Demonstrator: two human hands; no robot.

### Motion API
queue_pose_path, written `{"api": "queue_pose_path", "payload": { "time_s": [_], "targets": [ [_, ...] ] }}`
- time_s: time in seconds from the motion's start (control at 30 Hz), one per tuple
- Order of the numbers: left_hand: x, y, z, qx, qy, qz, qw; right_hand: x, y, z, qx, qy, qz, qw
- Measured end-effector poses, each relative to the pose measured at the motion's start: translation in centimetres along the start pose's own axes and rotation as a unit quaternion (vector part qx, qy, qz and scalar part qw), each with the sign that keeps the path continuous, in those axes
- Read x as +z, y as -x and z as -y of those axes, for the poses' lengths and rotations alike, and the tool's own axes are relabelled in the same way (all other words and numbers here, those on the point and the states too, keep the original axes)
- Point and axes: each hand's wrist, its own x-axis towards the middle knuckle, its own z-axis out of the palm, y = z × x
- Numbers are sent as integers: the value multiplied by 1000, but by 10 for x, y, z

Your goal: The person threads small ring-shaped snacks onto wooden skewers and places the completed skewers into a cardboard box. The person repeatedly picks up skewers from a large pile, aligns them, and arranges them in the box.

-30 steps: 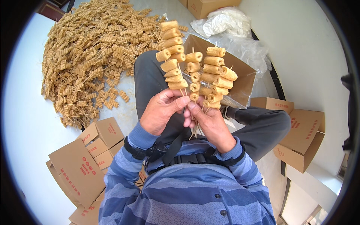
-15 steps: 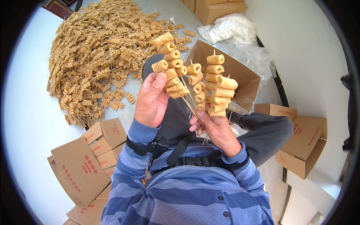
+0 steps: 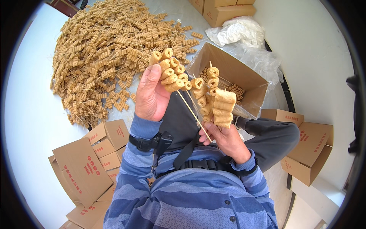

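My left hand (image 3: 151, 97) is closed on skewers of golden, hollow rolls (image 3: 173, 71), which look like fried bean curd. Its thumb presses against the rolls, and the bare sticks slant down toward my right hand. The fingers of my right hand (image 3: 230, 143) wrap round the lower sticks of several more roll skewers (image 3: 224, 105), whose rolls stand above the fist. Just beyond them is an open carton (image 3: 249, 68) with a clear plastic liner. Roll skewers (image 3: 235, 91) stand packed inside it, partly hidden by those in my right hand.
A large heap of roll skewers (image 3: 99, 53) covers the floor at the far left. Cardboard boxes (image 3: 82, 170) stack up at the lower left, and an open box (image 3: 310, 143) lies at the right. White plastic sheeting (image 3: 240, 32) is bunched behind the carton, near more boxes (image 3: 230, 13).
The rolls in both hands have tilted, showing more of their hollow ends on the left. My right hand has moved slightly down and right, leaving more of the carton's contents visible.
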Motion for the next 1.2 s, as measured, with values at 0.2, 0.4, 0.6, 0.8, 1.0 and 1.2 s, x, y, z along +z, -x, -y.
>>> {"api": "queue_pose_path", "payload": {
  "time_s": [0.2,0.4,0.6,0.8,1.0,1.2],
  "targets": [
    [-1,2,7,23,-7,-18,1000,-4,3,-1,-2,8,30,1000],
    [-3,3,16,-35,14,-25,999,-6,5,3,-3,-7,57,998],
    [5,12,37,4,46,-58,997,-7,0,14,45,-108,36,993],
    [15,27,53,-36,106,-111,988,-6,-5,15,62,-104,54,991],
    [18,39,59,-87,157,-40,983,-8,-10,10,57,-137,132,980],
    [14,43,61,-151,109,-13,982,-10,-10,7,74,-137,131,979]
  ]
}}
